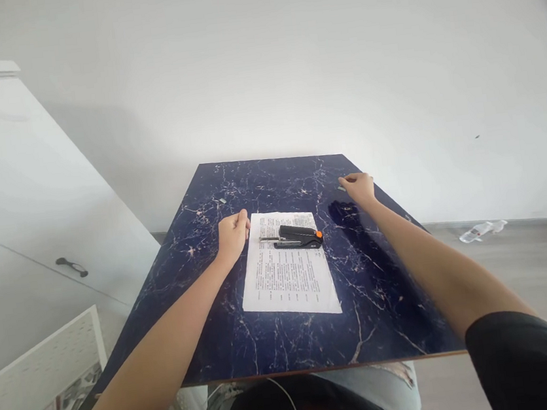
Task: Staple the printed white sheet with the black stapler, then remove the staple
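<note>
A black stapler [299, 236] with an orange end lies on its side across a printed sheet of paper [289, 282], and its metal magazine sticks out to the left. My left hand [232, 236] rests loosely closed beside the paper's left edge, thumb on top; I see nothing in it. Farther back on the right, my right hand [358, 189] pinches a small greyish strip of staples [341, 188] at or just above the tabletop. Another small pale strip [222, 201] lies on the table behind my left hand.
The dark blue marbled table [290, 348] stands against a white wall. At left is a white cabinet [30, 193] with a dark handle [72, 267], and below it a white perforated basket [48, 355]. Crumpled clear plastic [482, 230] lies on the floor at right.
</note>
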The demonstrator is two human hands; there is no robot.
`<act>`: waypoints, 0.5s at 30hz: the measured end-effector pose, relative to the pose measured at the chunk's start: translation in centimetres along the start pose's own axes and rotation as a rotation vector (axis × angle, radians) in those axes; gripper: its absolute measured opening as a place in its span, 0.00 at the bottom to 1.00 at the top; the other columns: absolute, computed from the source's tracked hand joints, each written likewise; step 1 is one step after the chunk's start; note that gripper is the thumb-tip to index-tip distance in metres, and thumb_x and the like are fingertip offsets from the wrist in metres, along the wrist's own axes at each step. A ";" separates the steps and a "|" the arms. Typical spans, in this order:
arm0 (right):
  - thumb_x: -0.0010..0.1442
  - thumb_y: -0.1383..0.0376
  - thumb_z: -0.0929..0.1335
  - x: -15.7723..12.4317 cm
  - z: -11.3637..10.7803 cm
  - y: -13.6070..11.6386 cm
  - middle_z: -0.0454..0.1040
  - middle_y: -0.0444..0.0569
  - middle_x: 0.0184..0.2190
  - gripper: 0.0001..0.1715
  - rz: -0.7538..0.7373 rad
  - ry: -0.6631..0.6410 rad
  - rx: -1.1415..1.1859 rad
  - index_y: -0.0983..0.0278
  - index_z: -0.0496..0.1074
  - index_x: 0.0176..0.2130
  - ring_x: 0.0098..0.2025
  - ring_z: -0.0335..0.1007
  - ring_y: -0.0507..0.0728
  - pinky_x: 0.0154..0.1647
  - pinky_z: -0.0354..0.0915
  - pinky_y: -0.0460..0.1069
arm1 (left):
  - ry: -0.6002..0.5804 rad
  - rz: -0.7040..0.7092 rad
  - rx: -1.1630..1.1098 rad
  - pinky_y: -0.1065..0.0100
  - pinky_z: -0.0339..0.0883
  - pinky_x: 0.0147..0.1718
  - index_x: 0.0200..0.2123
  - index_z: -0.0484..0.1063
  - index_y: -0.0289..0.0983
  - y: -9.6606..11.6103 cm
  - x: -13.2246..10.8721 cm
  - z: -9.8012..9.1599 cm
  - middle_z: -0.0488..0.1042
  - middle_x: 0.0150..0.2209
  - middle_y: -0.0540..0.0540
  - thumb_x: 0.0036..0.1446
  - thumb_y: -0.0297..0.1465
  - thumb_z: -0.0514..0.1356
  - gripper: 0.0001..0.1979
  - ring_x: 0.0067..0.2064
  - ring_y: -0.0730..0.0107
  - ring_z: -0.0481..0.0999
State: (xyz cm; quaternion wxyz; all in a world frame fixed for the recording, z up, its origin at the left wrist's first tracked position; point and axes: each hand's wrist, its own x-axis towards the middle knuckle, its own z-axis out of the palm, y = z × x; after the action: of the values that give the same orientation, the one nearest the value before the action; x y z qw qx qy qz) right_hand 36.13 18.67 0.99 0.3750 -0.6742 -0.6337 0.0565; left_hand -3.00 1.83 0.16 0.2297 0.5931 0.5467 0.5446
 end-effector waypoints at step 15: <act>0.51 0.78 0.74 -5.2 13.6 -31.8 0.84 0.41 0.38 0.13 -0.796 -0.737 -0.098 0.67 0.80 0.38 0.41 0.76 0.50 0.46 0.67 0.42 | 0.223 -0.198 -0.114 0.68 0.55 0.20 0.18 0.69 0.39 -2.8 0.6 0.4 0.65 0.13 0.51 0.67 0.42 0.53 0.26 0.17 0.71 0.66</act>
State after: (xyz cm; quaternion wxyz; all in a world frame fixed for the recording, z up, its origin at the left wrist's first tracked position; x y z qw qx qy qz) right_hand 1.85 17.25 7.55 0.0886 -0.3345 -0.9314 0.1131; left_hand -3.86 3.30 -2.11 0.2536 0.4583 0.5927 0.6119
